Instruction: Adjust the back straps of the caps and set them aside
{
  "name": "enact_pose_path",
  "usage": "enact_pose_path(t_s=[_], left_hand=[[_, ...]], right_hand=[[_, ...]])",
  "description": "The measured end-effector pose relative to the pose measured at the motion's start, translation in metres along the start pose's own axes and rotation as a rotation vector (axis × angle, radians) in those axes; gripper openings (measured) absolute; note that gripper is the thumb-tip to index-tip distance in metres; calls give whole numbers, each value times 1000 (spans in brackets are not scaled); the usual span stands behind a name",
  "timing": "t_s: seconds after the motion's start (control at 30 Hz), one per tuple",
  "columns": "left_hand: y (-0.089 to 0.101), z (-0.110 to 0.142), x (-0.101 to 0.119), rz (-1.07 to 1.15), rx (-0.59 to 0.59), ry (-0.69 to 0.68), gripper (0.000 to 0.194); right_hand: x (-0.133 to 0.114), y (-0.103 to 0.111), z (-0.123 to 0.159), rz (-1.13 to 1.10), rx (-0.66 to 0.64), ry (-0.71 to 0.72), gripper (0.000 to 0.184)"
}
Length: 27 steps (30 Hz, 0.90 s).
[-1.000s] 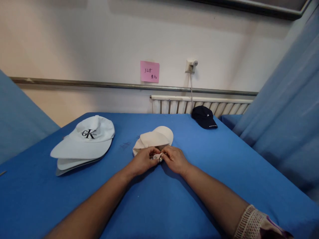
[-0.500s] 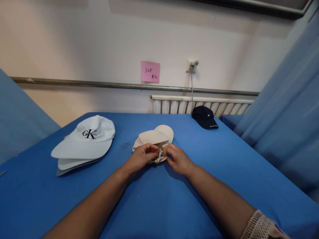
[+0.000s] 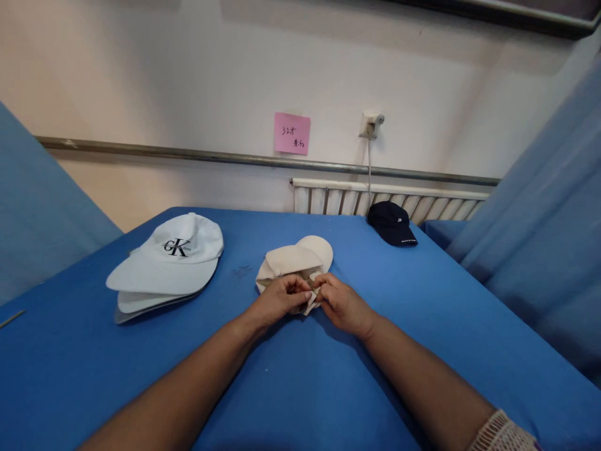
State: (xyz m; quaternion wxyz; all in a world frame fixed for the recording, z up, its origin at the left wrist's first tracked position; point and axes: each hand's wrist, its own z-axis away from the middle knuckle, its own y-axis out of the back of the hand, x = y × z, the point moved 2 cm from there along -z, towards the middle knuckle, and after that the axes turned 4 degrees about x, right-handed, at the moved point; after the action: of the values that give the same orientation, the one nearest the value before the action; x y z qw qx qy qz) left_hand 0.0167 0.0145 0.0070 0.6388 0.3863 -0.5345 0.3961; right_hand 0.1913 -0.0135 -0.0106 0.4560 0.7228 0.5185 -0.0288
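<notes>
A beige baseball cap [image 3: 295,258] lies on the blue-covered table, its brim pointing away from me and its back opening toward me. My left hand [image 3: 280,297] pinches the cap's back edge near the strap, thumb against fingers. Just to the right, my right hand [image 3: 344,305] is closed on the strap end of the same cap. The fingers partly hide the strap and any buckle on it. Left of my hands sits a stack of pale caps, the top one a white cap [image 3: 188,247] with black letters on its front.
A dark navy cap [image 3: 391,220] rests at the table's [image 3: 291,388] far right. Behind are a white radiator [image 3: 342,198], a metal rail [image 3: 201,154], a wall socket [image 3: 370,124] and a pink note [image 3: 292,133]. Blue curtains [image 3: 539,219] hang at both sides. A thin stick [image 3: 12,319] lies far left.
The view has shifted slightly, so everything sits a little further right. Both hands stay at the beige cap's back strap, with the fingers slightly closer together.
</notes>
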Motion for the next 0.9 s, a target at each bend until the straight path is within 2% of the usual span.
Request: enact_pose_path(t_s=[0.23, 0.37, 0.53, 0.77, 0.83, 0.9], left_hand=[[-3, 8, 13, 27, 7, -46, 31], [-5, 7, 13, 72, 43, -38, 32], [2, 4, 11, 81, 86, -36, 28], [9, 7, 12, 43, -26, 5, 28], [11, 7, 12, 66, -25, 13, 28], [12, 7, 11, 81, -12, 13, 28]], right_hand=[[3, 1, 2, 94, 88, 57, 22], [1, 0, 1, 98, 106, 66, 21], [1, 0, 1, 80, 172, 68, 21], [0, 0, 1, 135, 150, 107, 17], [-1, -3, 2, 120, 104, 112, 20], [-1, -7, 2, 63, 80, 59, 27]])
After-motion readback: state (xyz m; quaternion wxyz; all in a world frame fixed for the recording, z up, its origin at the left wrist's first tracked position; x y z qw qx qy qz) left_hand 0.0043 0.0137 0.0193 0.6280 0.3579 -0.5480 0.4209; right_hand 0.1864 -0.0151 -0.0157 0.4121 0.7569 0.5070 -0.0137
